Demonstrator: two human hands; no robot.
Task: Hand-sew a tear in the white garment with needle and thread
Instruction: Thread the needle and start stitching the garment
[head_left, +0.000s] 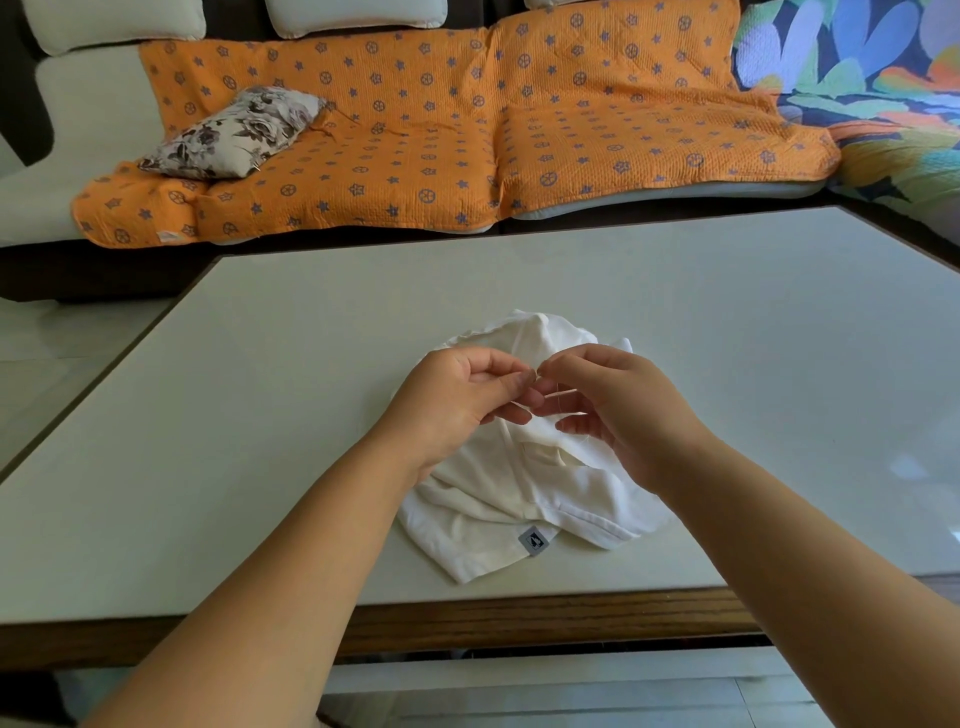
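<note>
A crumpled white garment (498, 499) with a small grey label lies on the pale table (260, 415) near its front edge. Both hands hover just above it, fingertips meeting. My left hand (457, 400) pinches a thin needle (534, 372) between thumb and forefinger. My right hand (618, 405) pinches a fine pale thread (558, 397) right beside the needle's tip; the thread trails down toward the cloth. The tear itself is hidden among the folds.
A sofa with an orange patterned cover (441, 135) runs behind the table, with a floral cushion (234, 132) on its left part. A colourful quilt (872, 78) lies at the far right. The table's wooden front edge (519, 618) is close to me.
</note>
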